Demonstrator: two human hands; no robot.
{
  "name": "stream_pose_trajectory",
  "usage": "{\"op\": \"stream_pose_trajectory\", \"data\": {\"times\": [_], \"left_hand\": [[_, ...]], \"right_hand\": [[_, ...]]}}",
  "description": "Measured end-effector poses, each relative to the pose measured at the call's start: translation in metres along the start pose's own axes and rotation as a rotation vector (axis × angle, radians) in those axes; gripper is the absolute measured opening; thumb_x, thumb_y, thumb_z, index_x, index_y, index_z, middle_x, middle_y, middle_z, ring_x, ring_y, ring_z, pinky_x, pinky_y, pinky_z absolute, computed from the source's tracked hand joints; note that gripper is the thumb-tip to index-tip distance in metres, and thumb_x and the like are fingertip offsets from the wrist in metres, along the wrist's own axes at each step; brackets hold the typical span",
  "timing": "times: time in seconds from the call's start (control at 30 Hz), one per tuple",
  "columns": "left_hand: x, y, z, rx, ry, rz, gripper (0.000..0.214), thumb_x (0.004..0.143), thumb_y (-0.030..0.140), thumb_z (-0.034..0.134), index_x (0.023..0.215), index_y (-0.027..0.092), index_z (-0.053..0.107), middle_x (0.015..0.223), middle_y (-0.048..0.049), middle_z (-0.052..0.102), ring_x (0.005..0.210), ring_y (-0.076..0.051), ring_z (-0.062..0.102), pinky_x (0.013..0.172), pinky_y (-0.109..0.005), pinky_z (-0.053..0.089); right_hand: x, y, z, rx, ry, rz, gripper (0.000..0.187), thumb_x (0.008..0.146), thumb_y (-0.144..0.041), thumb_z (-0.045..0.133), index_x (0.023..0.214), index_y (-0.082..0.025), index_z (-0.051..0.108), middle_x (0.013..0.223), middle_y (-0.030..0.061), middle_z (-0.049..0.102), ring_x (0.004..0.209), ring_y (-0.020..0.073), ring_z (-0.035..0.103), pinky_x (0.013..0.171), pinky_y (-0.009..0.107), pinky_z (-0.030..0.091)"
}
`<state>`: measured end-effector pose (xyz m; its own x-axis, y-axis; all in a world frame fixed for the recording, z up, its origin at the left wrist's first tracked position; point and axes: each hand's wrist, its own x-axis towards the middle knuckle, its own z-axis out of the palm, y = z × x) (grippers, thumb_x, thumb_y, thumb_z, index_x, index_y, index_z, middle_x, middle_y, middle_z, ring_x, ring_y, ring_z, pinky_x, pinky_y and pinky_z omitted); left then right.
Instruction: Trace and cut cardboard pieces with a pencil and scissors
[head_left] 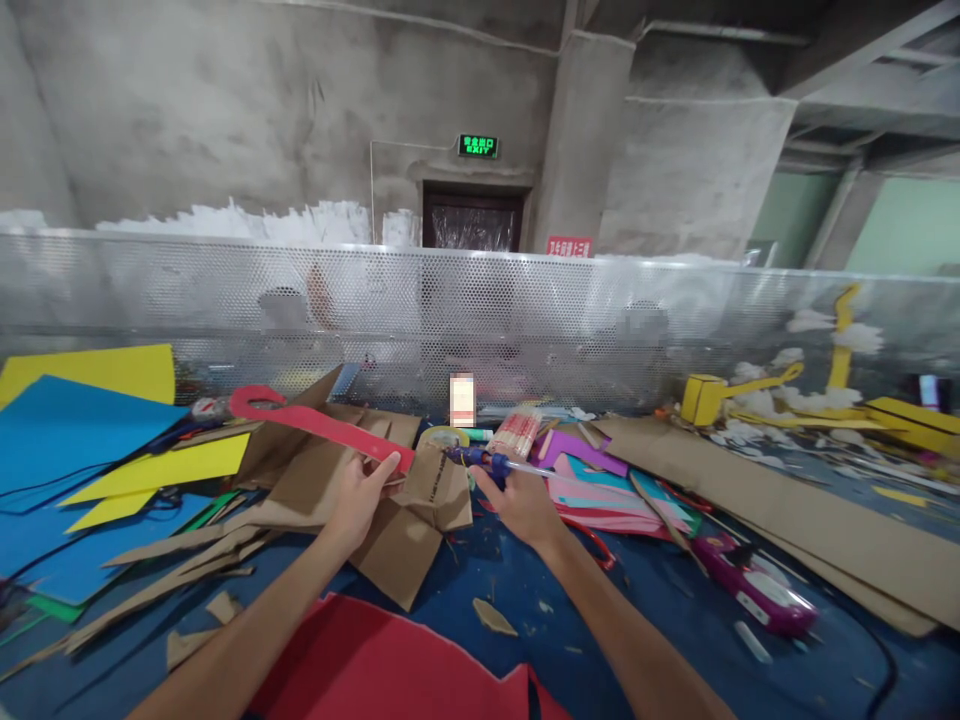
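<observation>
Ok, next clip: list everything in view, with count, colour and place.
Red cutout strip: one, red, held over the cardboard.
Glue gun: one, blue, in the right hand.
Cardboard pieces: several, brown, centre.
Long cardboard boards: some, brown, right.
Foam sheets: several, blue and yellow, left.
Red sheet: one, bottom centre.
Coloured paper stack: pink, purple, teal, centre right.
Purple tool: one, lower right.
Perforated screen: one, silver, behind the table.
Exit sign: one, green, wall.
Left hand: fingers grip the strip.
Right hand: grips the glue gun.
</observation>
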<state>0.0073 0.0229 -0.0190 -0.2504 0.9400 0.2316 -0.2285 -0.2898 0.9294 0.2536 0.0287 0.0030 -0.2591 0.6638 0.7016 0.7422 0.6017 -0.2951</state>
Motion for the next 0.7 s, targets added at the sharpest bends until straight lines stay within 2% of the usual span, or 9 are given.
{"op": "stream_pose_trajectory", "data": {"times": [0.33,0.53,0.7], "left_hand": [[0.000,0.001,0.000,-0.063,0.034,-0.024,0.030,0.076,0.036,0.075,0.095,0.022,0.057,0.087,-0.0025,0.071,0.071,-0.016,0.069,0.062,-0.025,0.055],[0.003,-0.001,-0.002,-0.093,0.040,-0.019,0.031,0.074,0.035,0.077,0.094,0.021,0.058,0.087,-0.0028,0.071,0.069,-0.016,0.069,0.061,-0.025,0.054],[0.011,-0.006,-0.008,-0.102,0.079,-0.009,0.036,0.071,0.037,0.079,0.095,0.021,0.056,0.083,-0.0013,0.069,0.068,-0.015,0.069,0.062,-0.025,0.054]], "right_hand": [[0.000,0.006,-0.003,-0.119,-0.030,0.044,0.038,0.097,-0.048,0.045,0.104,-0.019,0.068,0.099,0.0100,0.072,0.095,0.0261,0.066,0.079,0.032,0.047],[0.002,0.000,-0.007,-0.056,-0.062,0.055,0.036,0.096,-0.048,0.047,0.102,-0.019,0.068,0.098,0.0102,0.073,0.096,0.0258,0.066,0.080,0.031,0.045],[0.000,-0.012,-0.010,-0.039,-0.174,0.009,0.038,0.097,-0.048,0.046,0.090,-0.020,0.070,0.085,0.0080,0.073,0.087,0.0242,0.067,0.075,0.029,0.043]]}}
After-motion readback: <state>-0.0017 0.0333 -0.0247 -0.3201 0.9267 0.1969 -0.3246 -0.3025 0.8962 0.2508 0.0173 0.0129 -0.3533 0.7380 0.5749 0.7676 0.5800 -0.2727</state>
